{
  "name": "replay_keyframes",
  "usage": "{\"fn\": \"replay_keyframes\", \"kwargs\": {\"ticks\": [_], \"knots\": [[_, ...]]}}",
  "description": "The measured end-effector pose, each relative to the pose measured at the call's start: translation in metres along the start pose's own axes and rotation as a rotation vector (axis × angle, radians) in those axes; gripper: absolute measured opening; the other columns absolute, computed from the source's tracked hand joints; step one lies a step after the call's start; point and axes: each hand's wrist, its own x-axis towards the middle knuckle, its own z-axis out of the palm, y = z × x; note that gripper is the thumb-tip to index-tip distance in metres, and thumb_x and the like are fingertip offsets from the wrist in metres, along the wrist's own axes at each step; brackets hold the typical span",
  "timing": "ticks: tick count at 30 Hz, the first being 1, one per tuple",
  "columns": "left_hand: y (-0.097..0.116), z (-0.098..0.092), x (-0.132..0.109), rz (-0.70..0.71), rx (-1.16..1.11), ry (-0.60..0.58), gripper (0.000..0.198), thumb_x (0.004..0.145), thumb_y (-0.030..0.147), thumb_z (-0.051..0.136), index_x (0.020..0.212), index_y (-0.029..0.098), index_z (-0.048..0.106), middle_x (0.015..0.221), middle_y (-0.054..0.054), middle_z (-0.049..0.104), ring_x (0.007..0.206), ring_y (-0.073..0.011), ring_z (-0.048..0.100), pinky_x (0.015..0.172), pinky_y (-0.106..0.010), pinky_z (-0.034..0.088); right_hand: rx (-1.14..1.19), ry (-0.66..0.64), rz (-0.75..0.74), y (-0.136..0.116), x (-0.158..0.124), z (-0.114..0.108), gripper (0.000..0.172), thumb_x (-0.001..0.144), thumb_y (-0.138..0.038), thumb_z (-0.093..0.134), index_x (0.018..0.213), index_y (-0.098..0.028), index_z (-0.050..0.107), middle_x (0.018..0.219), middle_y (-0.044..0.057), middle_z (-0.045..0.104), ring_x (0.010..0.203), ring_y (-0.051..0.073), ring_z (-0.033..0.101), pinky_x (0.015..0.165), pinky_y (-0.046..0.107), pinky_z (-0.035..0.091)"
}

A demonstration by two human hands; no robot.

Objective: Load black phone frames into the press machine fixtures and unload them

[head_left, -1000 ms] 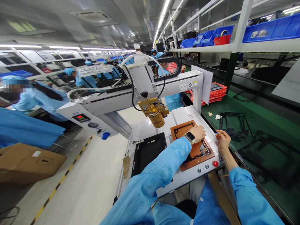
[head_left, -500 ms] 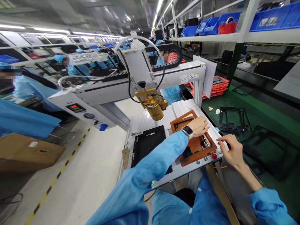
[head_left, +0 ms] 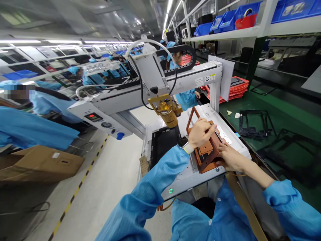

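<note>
A brown-orange fixture frame (head_left: 213, 152) stands tilted up over a matching fixture base (head_left: 212, 166) on the machine's bed. My left hand (head_left: 200, 133), with a watch at the wrist, lies over the frame's upper part, its fingers closed on the raised side bar. At the near right corner, my right hand (head_left: 229, 155) grips the frame, fingers on its side and thumb low by the base. Dark pieces inside the fixture are partly hidden by the frame and hands. Left of the fixture lies a black flat panel (head_left: 164, 142), partly under my left sleeve.
Above the bed hangs a brass-coloured machine head (head_left: 169, 115) on a white gantry (head_left: 193, 80). Black frames (head_left: 255, 125) lie on the green bench (head_left: 281, 113) at right. Red-edged stacked trays (head_left: 235, 90) stand behind. A cardboard box (head_left: 42, 164) is on the floor; co-workers sit beyond.
The brown-orange frame has gone from lying flat to tilted up. My right hand has moved left onto it, and my left hand has shifted slightly left. The view has turned slightly.
</note>
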Motion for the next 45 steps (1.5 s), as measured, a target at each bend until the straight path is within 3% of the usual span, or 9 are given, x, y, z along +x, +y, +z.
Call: {"fn": "replay_keyframes", "kwargs": {"ticks": [4, 8, 15, 19, 21, 25, 34, 40, 45], "knots": [[0.010, -0.010, -0.007, -0.008, -0.077, 0.077, 0.060, 0.117, 0.038, 0.043, 0.060, 0.020, 0.046, 0.059, -0.001, 0.052, 0.064, -0.0160, 0.048, 0.091, -0.041, 0.043, -0.060, -0.054, 0.029, 0.007, 0.006, -0.004, 0.006, 0.094, -0.024, 0.085, 0.099, -0.021, 0.084, 0.103, 0.007, 0.069, 0.111, 0.029, 0.056, 0.108, 0.054, 0.033], [0.021, -0.020, -0.019, -0.030, -0.142, 0.179, 0.059, 0.114, 0.029, 0.051, 0.056, 0.018, 0.045, 0.054, 0.004, 0.048, 0.054, -0.0104, 0.042, 0.082, -0.038, 0.041, 0.008, 0.244, -0.117, 0.001, -0.026, -0.018, 0.008, 0.105, -0.029, 0.077, 0.105, -0.021, 0.080, 0.103, 0.005, 0.069, 0.107, 0.026, 0.054, 0.091, 0.044, 0.032], [0.034, -0.029, -0.028, -0.126, -0.124, 0.245, 0.061, 0.110, 0.033, 0.053, 0.053, 0.017, 0.044, 0.050, 0.003, 0.048, 0.049, -0.0088, 0.039, 0.074, -0.036, 0.041, -0.111, 0.588, -0.131, -0.058, -0.112, -0.081, 0.025, 0.107, -0.018, 0.075, 0.130, -0.024, 0.069, 0.110, 0.003, 0.067, 0.106, 0.019, 0.054, 0.093, 0.040, 0.040], [0.037, -0.025, -0.019, -0.242, -0.148, 0.213, 0.039, 0.103, 0.041, 0.066, 0.072, 0.017, 0.066, 0.060, 0.001, 0.059, 0.056, -0.0107, 0.048, 0.063, -0.031, 0.040, -0.134, 0.607, -0.101, -0.081, -0.138, -0.092, 0.029, 0.104, -0.014, 0.077, 0.131, -0.021, 0.069, 0.113, 0.007, 0.067, 0.110, 0.021, 0.054, 0.094, 0.042, 0.043], [0.038, -0.020, -0.014, -0.300, -0.232, 0.174, 0.028, 0.099, 0.042, 0.072, 0.107, 0.016, 0.075, 0.062, 0.004, 0.058, 0.055, -0.0103, 0.047, 0.056, -0.027, 0.037, -0.126, 0.589, -0.097, -0.088, -0.144, -0.092, 0.031, 0.104, -0.015, 0.078, 0.133, -0.021, 0.069, 0.115, 0.008, 0.066, 0.114, 0.022, 0.053, 0.096, 0.043, 0.044], [0.038, -0.007, -0.009, -0.386, -0.443, 0.109, 0.078, 0.096, 0.047, 0.081, 0.159, 0.014, 0.050, 0.062, 0.009, 0.052, 0.055, -0.0108, 0.049, 0.056, -0.024, 0.041, -0.106, 0.570, -0.133, -0.098, -0.146, -0.088, 0.029, 0.106, -0.015, 0.074, 0.134, -0.018, 0.068, 0.115, 0.010, 0.064, 0.114, 0.021, 0.052, 0.096, 0.041, 0.043], [0.023, 0.014, -0.017, -0.426, -0.611, 0.245, 0.091, 0.094, 0.067, 0.083, 0.164, 0.019, 0.050, 0.066, 0.005, 0.059, 0.053, -0.0125, 0.051, 0.053, -0.026, 0.045, -0.097, 0.540, -0.118, -0.091, -0.140, -0.061, 0.025, 0.108, -0.012, 0.070, 0.132, -0.019, 0.067, 0.114, 0.008, 0.065, 0.113, 0.020, 0.051, 0.097, 0.042, 0.039], [0.027, 0.011, -0.021, -0.367, -0.623, 0.297, 0.070, 0.102, 0.056, 0.079, 0.161, 0.022, 0.060, 0.065, 0.005, 0.055, 0.052, -0.0104, 0.052, 0.057, -0.022, 0.051, -0.159, 0.510, -0.115, -0.088, -0.142, -0.041, 0.027, 0.108, -0.004, 0.065, 0.133, -0.015, 0.064, 0.116, 0.008, 0.064, 0.114, 0.021, 0.047, 0.097, 0.042, 0.034], [0.024, 0.012, -0.023, -0.319, -0.613, 0.328, 0.055, 0.103, 0.046, 0.080, 0.151, 0.023, 0.070, 0.093, -0.003, 0.076, 0.067, -0.0100, 0.067, 0.061, -0.017, 0.053, -0.202, 0.538, -0.099, -0.086, -0.147, -0.029, 0.030, 0.106, 0.004, 0.062, 0.131, -0.011, 0.064, 0.117, 0.010, 0.063, 0.116, 0.021, 0.047, 0.098, 0.041, 0.033]]}}
